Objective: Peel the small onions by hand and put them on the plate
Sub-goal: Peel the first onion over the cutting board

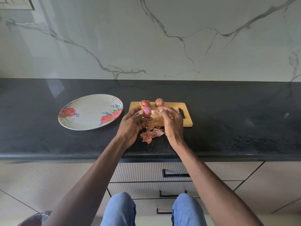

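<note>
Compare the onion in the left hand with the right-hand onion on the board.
The held onion looks peeled, smooth and pale purple; the board onion keeps its dull reddish-brown skin. The held onion is pinched in the left hand, off the surface; the board onion rests untouched on the cutting board. Both are small and round.

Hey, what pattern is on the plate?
Red roses with green leaves and small blue sprigs on a white plate, seen clearly in the head view.

home kitchen: black stone counter point(228, 128), marble backsplash point(162, 38), drawers point(146, 173).
</note>
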